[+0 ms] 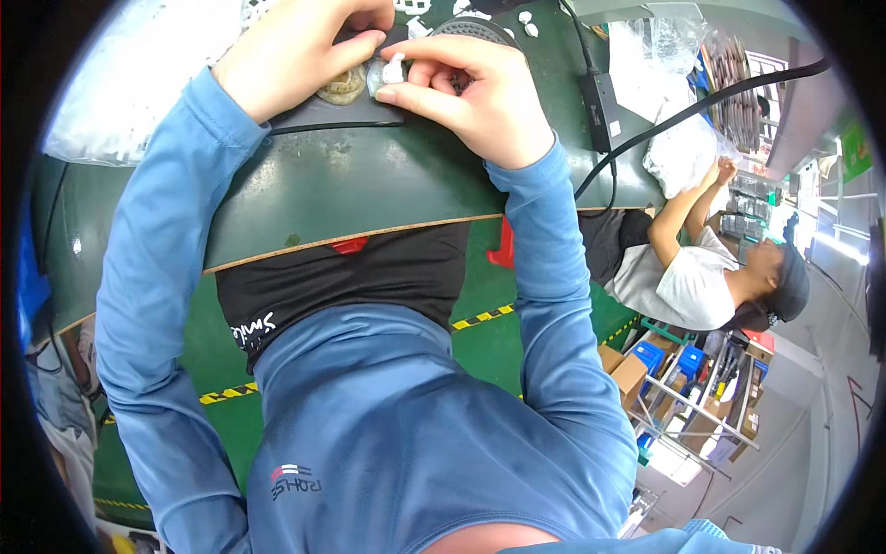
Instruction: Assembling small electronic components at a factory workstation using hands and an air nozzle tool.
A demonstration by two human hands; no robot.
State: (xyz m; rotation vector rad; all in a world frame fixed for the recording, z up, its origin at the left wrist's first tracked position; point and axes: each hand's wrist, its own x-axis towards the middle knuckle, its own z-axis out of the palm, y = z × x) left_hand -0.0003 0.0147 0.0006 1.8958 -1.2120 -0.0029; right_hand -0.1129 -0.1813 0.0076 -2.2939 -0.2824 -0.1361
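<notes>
My right hand [480, 88] pinches a small white piece [394, 70] between thumb and forefinger, above the green table. Close by on the left, my left hand [309, 57] is bent with its thumb and fingers drawn together. Whatever may lie between those fingertips is hidden. A yellowish-brown rounded lump [342, 87] sits just below the left thumb, next to a pale, partly see-through bit [374, 78] that touches the white piece. Under the hands lies a flat dark grey sheet or pad [309, 114]. Behind my right hand shows a dark round object with a dimpled surface [475, 29].
Clear plastic bags [129, 83] cover the table's left side. Small white pieces [528, 25] lie at the back. A black power adapter [602, 113] with cables stands to the right. Farther right, another person [692, 268] handles a white bag [681, 152].
</notes>
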